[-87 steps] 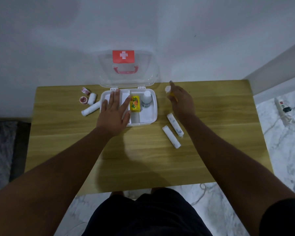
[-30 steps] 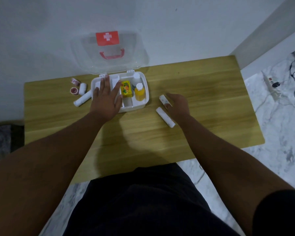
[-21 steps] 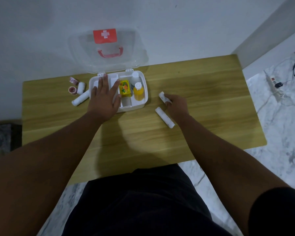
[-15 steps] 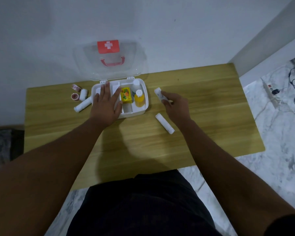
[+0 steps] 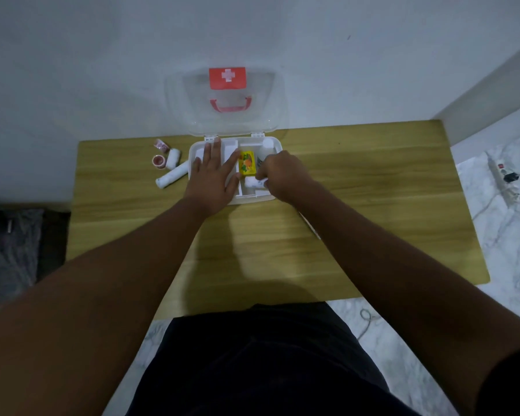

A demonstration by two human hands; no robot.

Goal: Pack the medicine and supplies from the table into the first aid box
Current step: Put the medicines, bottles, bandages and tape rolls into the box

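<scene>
The white first aid box stands at the back of the wooden table, with its clear lid open against the wall. A yellow packet and a white-capped bottle are inside. My left hand lies flat, fingers spread, on the box's left part. My right hand is over the right part, shut on a white printed roll that lies low in the front compartment. The orange bottle is hidden under this hand.
Left of the box lie a long white roll, a short white roll and two small red tape rolls. A power strip with cables lies on the marble floor at the right.
My right hand picked a white roll up from the table right of the box and carried it left into the box. The left hand stayed on the box.
</scene>
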